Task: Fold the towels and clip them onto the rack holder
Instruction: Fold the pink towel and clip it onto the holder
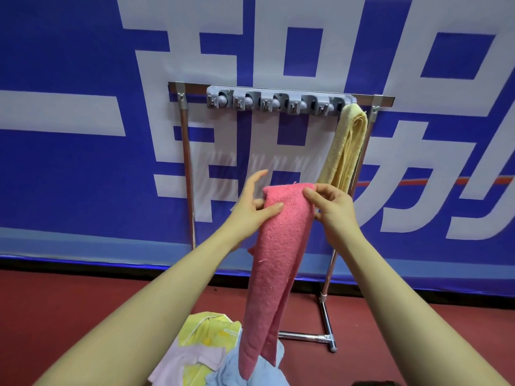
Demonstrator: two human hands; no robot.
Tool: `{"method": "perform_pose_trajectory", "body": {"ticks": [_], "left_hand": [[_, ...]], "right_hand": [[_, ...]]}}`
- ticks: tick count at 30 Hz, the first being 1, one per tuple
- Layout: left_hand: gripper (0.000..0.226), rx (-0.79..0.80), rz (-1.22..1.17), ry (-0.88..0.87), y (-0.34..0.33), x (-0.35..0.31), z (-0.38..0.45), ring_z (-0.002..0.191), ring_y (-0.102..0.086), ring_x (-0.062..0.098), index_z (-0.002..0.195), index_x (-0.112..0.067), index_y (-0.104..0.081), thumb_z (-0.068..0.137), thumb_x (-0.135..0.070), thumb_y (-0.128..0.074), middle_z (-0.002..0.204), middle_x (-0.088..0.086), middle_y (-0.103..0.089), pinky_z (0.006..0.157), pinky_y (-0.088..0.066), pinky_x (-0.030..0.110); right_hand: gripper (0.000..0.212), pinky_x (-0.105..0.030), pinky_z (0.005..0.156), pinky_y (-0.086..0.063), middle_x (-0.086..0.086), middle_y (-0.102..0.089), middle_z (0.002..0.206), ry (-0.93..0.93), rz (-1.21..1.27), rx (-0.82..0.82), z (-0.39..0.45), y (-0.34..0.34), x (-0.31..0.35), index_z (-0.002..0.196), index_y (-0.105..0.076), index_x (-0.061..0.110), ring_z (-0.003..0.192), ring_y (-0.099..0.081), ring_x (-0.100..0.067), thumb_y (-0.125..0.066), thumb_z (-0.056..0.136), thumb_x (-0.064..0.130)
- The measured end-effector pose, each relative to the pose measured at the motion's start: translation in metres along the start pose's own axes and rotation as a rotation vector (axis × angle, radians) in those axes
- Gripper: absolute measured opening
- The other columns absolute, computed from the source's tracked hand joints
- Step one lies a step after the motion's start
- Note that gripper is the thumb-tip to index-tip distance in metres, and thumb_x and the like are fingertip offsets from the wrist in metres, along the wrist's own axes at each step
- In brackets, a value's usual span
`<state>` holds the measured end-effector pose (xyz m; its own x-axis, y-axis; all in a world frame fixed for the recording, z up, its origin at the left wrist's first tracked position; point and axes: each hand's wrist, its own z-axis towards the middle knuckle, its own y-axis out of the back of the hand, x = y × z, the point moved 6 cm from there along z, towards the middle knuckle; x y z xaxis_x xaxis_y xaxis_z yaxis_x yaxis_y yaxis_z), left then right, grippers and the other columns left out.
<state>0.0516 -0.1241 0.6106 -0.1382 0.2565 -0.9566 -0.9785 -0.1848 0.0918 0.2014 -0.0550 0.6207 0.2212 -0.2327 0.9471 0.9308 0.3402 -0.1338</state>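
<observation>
**Pink towel held up before the rack**

A person is holding a folded pink towel (278, 246) upright in front of the rack holder (278, 103). The right hand (334, 210) is pinching its top corner, its grip closed on the cloth; the left hand (253, 207) is pressing its thumb against the towel's left edge, fingers spread loosely. A yellow towel (345, 146) is hanging from the rack's rightmost clip. More towels (206, 346) are lying heaped on the red floor (83, 302) below.
</observation>
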Motion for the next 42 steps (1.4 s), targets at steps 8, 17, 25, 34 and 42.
{"method": "perform_pose_trajectory", "body": {"ticks": [8, 17, 25, 34, 42], "left_hand": [[0.055, -0.101, -0.127, -0.060, 0.007, -0.004, 0.001, 0.088, -0.064, 0.012, 0.117, -0.039, -0.054, 0.087, 0.007, -0.056, 0.103, 0.003, -0.063, 0.077, -0.055, 0.029], [0.049, -0.252, -0.049, -0.174, 0.008, -0.023, 0.006, 0.087, -0.062, 0.003, 0.111, -0.034, -0.062, 0.082, 0.005, -0.063, 0.103, -0.003, -0.064, 0.076, -0.053, 0.019], [0.042, -0.298, -0.157, -0.136, 0.016, -0.017, 0.008, 0.088, -0.063, 0.008, 0.110, -0.027, -0.061, 0.084, 0.006, -0.062, 0.098, 0.002, -0.068, 0.075, -0.053, 0.022], [0.076, 0.004, -0.069, 0.164, 0.015, 0.021, -0.005, 0.075, -0.065, 0.012, 0.141, -0.047, -0.018, 0.092, -0.004, -0.057, 0.093, 0.009, -0.065, 0.066, -0.055, 0.027], [0.038, -0.194, 0.071, 0.003, 0.011, 0.010, 0.000, 0.069, -0.063, 0.023, 0.118, -0.027, -0.045, 0.090, -0.006, -0.059, 0.078, 0.012, -0.068, 0.066, -0.054, 0.037]], "right_hand": [[0.004, -0.025, 0.064, -0.055, 0.001, -0.064, 0.077, -0.009, -0.012, 0.105, -0.004, -0.012, -0.004, 0.086, -0.062, 0.010, 0.071, -0.064, -0.009, -0.063, 0.088, 0.007], [0.009, -0.029, 0.065, -0.051, 0.002, -0.066, 0.090, -0.073, 0.163, 0.105, -0.005, -0.014, -0.012, 0.089, -0.058, 0.019, 0.077, -0.064, -0.011, -0.064, 0.087, 0.013], [0.016, -0.028, 0.067, -0.046, 0.005, -0.062, 0.068, -0.120, 0.042, 0.044, -0.016, -0.023, -0.037, 0.080, -0.056, 0.015, 0.072, -0.059, -0.013, -0.070, 0.082, 0.006], [0.013, -0.036, 0.076, -0.050, 0.003, -0.061, 0.059, -0.044, -0.090, 0.008, -0.002, -0.021, -0.027, 0.077, -0.062, 0.014, 0.065, -0.060, -0.010, -0.072, 0.081, 0.007], [0.011, -0.045, 0.077, -0.053, -0.004, -0.062, 0.072, 0.043, -0.195, -0.084, -0.008, -0.003, -0.017, 0.081, -0.061, 0.010, 0.074, -0.058, -0.017, -0.072, 0.081, 0.009]]}}
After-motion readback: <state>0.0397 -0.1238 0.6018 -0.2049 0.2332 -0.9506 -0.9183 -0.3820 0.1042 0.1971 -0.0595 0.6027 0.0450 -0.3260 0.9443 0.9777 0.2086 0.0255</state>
